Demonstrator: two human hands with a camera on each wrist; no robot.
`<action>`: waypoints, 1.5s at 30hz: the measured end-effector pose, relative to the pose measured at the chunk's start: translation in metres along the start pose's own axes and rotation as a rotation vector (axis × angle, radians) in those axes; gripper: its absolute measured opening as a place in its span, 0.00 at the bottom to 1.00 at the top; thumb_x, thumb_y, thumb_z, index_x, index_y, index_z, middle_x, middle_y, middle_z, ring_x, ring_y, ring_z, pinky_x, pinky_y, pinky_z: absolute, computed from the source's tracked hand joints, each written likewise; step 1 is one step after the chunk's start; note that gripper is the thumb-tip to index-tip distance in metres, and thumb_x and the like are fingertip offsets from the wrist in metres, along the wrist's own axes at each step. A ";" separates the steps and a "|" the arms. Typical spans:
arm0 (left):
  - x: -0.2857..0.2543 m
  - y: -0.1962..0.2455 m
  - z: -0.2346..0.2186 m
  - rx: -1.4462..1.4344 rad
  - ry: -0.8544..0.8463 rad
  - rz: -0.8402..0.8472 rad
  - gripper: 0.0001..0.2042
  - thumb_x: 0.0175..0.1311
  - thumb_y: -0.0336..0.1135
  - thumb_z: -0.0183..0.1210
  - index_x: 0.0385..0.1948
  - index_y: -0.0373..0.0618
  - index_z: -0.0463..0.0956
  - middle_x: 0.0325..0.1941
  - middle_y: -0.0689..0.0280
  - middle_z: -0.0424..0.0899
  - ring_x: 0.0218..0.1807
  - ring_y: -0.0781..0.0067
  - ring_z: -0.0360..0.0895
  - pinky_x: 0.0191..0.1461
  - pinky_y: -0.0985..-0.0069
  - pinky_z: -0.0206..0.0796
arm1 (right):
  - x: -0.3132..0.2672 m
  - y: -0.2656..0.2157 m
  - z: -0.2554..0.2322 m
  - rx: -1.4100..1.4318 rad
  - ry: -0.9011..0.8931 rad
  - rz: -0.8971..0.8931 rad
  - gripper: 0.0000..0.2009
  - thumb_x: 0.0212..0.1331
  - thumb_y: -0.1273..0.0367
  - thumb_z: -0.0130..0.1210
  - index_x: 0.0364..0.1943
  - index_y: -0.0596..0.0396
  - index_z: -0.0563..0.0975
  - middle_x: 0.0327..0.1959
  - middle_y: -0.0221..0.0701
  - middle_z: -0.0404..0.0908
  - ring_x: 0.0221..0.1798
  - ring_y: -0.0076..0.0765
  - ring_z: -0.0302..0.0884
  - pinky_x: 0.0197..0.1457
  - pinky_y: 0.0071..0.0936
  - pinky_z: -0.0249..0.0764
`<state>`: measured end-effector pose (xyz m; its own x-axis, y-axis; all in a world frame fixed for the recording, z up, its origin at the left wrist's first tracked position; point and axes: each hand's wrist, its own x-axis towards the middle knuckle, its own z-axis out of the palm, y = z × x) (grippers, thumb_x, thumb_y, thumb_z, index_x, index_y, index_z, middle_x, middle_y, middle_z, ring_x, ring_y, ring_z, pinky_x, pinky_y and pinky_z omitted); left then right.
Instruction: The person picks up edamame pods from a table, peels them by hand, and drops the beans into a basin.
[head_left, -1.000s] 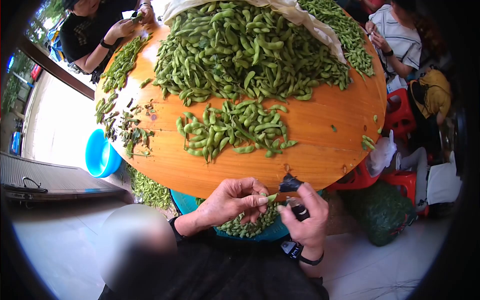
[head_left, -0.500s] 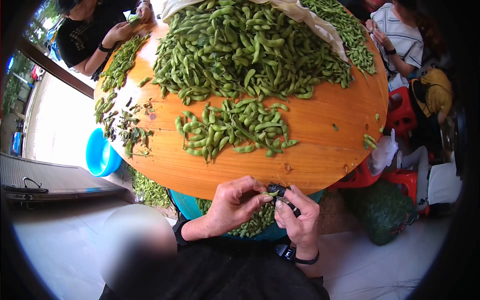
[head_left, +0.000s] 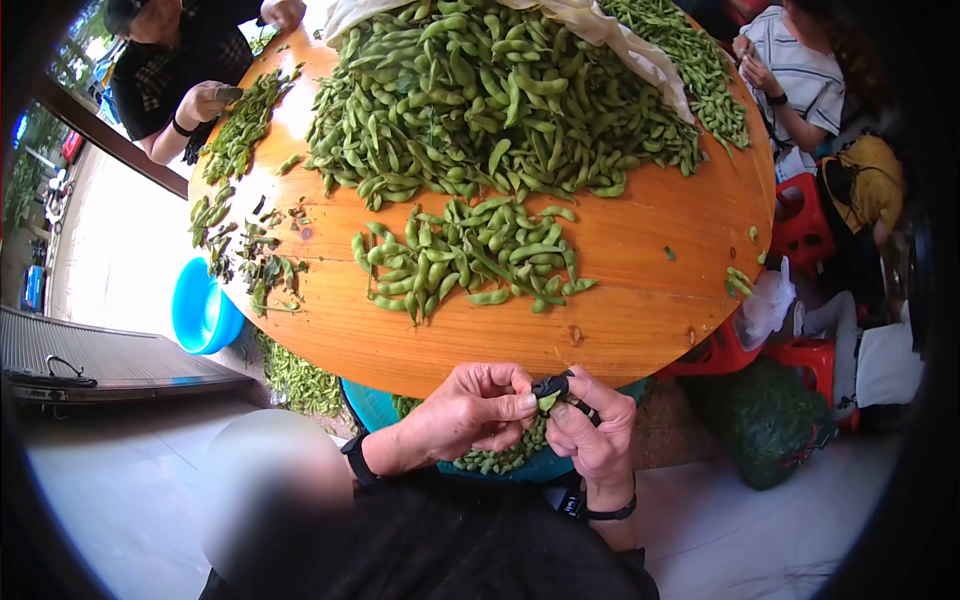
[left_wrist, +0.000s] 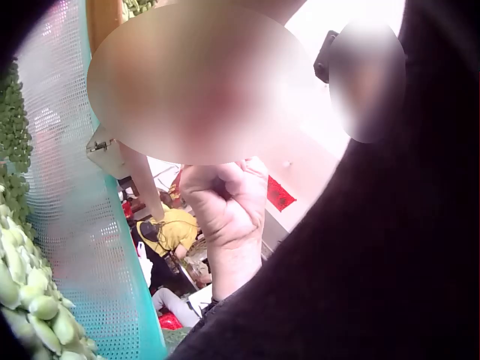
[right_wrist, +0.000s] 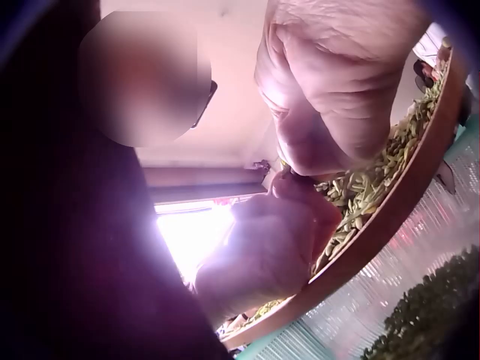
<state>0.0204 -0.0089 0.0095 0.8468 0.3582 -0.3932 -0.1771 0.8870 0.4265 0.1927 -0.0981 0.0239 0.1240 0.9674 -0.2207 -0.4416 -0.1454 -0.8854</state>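
In the head view, the left hand (head_left: 478, 410) pinches a small green pod (head_left: 548, 401) between thumb and index finger, just beyond the table's near edge. The right hand (head_left: 598, 425) meets it fingertip to fingertip, its fingers curled round the same pod. Black wrapping (head_left: 551, 386) covers its index fingertip, and a black ring-like band sits on a finger. Beneath both hands is a teal basket (head_left: 368, 408) with shelled green beans (head_left: 497, 460). The right wrist view shows the right hand (right_wrist: 337, 82) close against the left hand (right_wrist: 259, 247); the pod is mostly hidden there.
A round wooden table (head_left: 640, 240) bears a small group of pods (head_left: 440, 265) and a large heap (head_left: 480, 100) behind. Scraps lie at its left. A blue basin (head_left: 203, 308) stands lower left, red stools (head_left: 800, 225) at right. Two other people sit across the table.
The hands came together from a small gap, and the right fingers now meet the pod. The person at the upper left has parted their hands, one lowering toward the pods.
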 end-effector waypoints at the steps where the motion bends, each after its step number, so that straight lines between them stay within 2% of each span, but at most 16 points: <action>1: -0.001 -0.001 0.004 0.119 0.061 0.066 0.07 0.68 0.32 0.61 0.34 0.41 0.74 0.25 0.69 0.77 0.21 0.81 0.72 0.20 0.82 0.57 | 0.000 -0.001 0.000 -0.051 0.028 0.022 0.08 0.60 0.81 0.55 0.43 0.67 0.78 0.30 0.31 0.73 0.22 0.23 0.72 0.23 0.21 0.65; 3: 0.002 -0.003 0.011 0.237 0.118 0.132 0.07 0.66 0.32 0.63 0.35 0.41 0.74 0.26 0.68 0.76 0.21 0.80 0.72 0.20 0.81 0.57 | -0.001 0.000 0.001 -0.411 0.081 -0.154 0.09 0.58 0.80 0.56 0.43 0.66 0.78 0.30 0.34 0.74 0.24 0.29 0.74 0.25 0.25 0.68; 5: 0.005 -0.004 0.016 1.238 0.485 0.825 0.10 0.60 0.30 0.68 0.35 0.40 0.74 0.25 0.65 0.75 0.22 0.81 0.72 0.21 0.82 0.60 | -0.002 0.000 0.005 -0.771 0.135 -0.325 0.10 0.57 0.80 0.57 0.43 0.65 0.79 0.31 0.37 0.74 0.25 0.36 0.76 0.27 0.28 0.71; 7: 0.001 -0.001 0.017 1.359 0.525 0.800 0.13 0.55 0.30 0.71 0.36 0.39 0.75 0.24 0.63 0.76 0.24 0.79 0.74 0.24 0.78 0.64 | 0.000 -0.003 0.014 -0.979 0.195 -0.540 0.11 0.53 0.80 0.58 0.43 0.63 0.79 0.32 0.41 0.75 0.30 0.47 0.78 0.33 0.34 0.74; 9: 0.002 -0.007 0.012 1.411 0.304 0.930 0.14 0.56 0.32 0.70 0.37 0.38 0.75 0.26 0.63 0.78 0.25 0.76 0.76 0.25 0.75 0.66 | -0.001 -0.001 0.020 -1.011 0.195 -0.534 0.12 0.53 0.81 0.57 0.43 0.63 0.79 0.33 0.41 0.75 0.31 0.48 0.78 0.34 0.35 0.75; 11: 0.002 -0.007 0.011 1.377 0.291 0.916 0.14 0.59 0.34 0.69 0.36 0.38 0.74 0.25 0.63 0.80 0.26 0.75 0.77 0.27 0.74 0.67 | 0.000 0.003 0.023 -1.119 0.246 -0.580 0.13 0.52 0.81 0.58 0.44 0.63 0.79 0.34 0.42 0.74 0.31 0.48 0.78 0.34 0.35 0.75; 13: -0.001 -0.003 0.011 1.121 0.226 0.586 0.12 0.63 0.36 0.66 0.35 0.38 0.74 0.23 0.60 0.78 0.24 0.68 0.79 0.27 0.72 0.67 | -0.001 0.002 0.023 -1.132 0.238 -0.578 0.14 0.51 0.82 0.58 0.44 0.63 0.78 0.34 0.42 0.74 0.31 0.49 0.78 0.34 0.36 0.75; 19: -0.001 0.012 0.004 1.028 0.093 0.264 0.19 0.71 0.48 0.57 0.29 0.38 0.72 0.17 0.67 0.71 0.19 0.79 0.67 0.23 0.75 0.61 | 0.000 -0.001 0.015 -0.977 0.109 -0.540 0.11 0.51 0.80 0.59 0.41 0.64 0.78 0.32 0.42 0.75 0.30 0.50 0.78 0.31 0.34 0.74; 25: -0.002 0.019 0.003 0.688 0.026 0.030 0.17 0.78 0.42 0.46 0.31 0.40 0.73 0.20 0.72 0.74 0.21 0.83 0.70 0.25 0.82 0.63 | 0.007 -0.005 0.001 -0.248 0.043 0.015 0.07 0.61 0.77 0.57 0.40 0.68 0.77 0.28 0.31 0.74 0.21 0.20 0.72 0.23 0.21 0.67; 30: 0.001 0.019 -0.004 0.511 -0.061 0.026 0.14 0.78 0.40 0.45 0.36 0.38 0.72 0.27 0.69 0.77 0.25 0.84 0.71 0.25 0.83 0.62 | 0.009 -0.004 0.003 -0.431 0.073 -0.055 0.07 0.59 0.78 0.58 0.41 0.67 0.77 0.29 0.32 0.74 0.23 0.26 0.74 0.25 0.23 0.69; 32: 0.002 0.018 -0.005 0.466 -0.090 0.079 0.11 0.77 0.35 0.46 0.36 0.38 0.71 0.30 0.68 0.77 0.27 0.83 0.72 0.26 0.83 0.63 | 0.011 -0.003 0.009 -0.941 0.082 -0.501 0.09 0.55 0.79 0.59 0.40 0.65 0.78 0.30 0.38 0.75 0.26 0.41 0.78 0.29 0.30 0.73; 36: 0.002 0.012 -0.003 0.458 -0.037 0.092 0.07 0.74 0.31 0.47 0.38 0.38 0.72 0.29 0.69 0.77 0.26 0.83 0.71 0.27 0.83 0.64 | 0.007 -0.002 0.015 -0.958 0.164 -0.552 0.09 0.51 0.79 0.59 0.37 0.64 0.78 0.32 0.42 0.76 0.30 0.50 0.79 0.34 0.36 0.75; 39: -0.006 0.012 0.003 0.972 -0.074 0.243 0.09 0.69 0.28 0.54 0.47 0.37 0.75 0.31 0.63 0.83 0.30 0.71 0.80 0.33 0.73 0.71 | -0.008 -0.016 -0.011 -0.839 0.193 -0.332 0.08 0.49 0.79 0.59 0.35 0.65 0.78 0.27 0.39 0.74 0.27 0.38 0.78 0.29 0.29 0.72; 41: -0.012 0.019 0.002 1.391 -0.299 0.288 0.07 0.68 0.28 0.57 0.44 0.38 0.79 0.35 0.59 0.86 0.36 0.63 0.83 0.40 0.70 0.75 | -0.029 -0.034 -0.045 -0.854 0.235 -0.297 0.06 0.47 0.80 0.58 0.31 0.66 0.77 0.25 0.37 0.73 0.24 0.32 0.75 0.27 0.27 0.69; 43: -0.016 0.024 0.002 1.404 -0.273 0.331 0.06 0.63 0.25 0.60 0.40 0.41 0.81 0.34 0.56 0.85 0.39 0.54 0.83 0.41 0.66 0.76 | -0.057 -0.064 -0.072 -0.979 0.242 -0.179 0.06 0.45 0.80 0.56 0.30 0.67 0.77 0.25 0.37 0.72 0.24 0.31 0.75 0.27 0.28 0.68; 45: -0.014 0.031 -0.001 1.460 0.099 0.656 0.08 0.60 0.23 0.60 0.40 0.40 0.81 0.34 0.56 0.85 0.38 0.54 0.83 0.39 0.65 0.75 | -0.077 -0.085 -0.100 -1.166 0.226 0.018 0.07 0.48 0.80 0.54 0.33 0.67 0.77 0.25 0.39 0.73 0.25 0.38 0.76 0.29 0.31 0.70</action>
<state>0.0027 0.0141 0.0276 0.7766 0.6145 0.1388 0.1774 -0.4247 0.8878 0.3094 -0.1811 0.0751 0.3315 0.9219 -0.2005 0.6164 -0.3725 -0.6938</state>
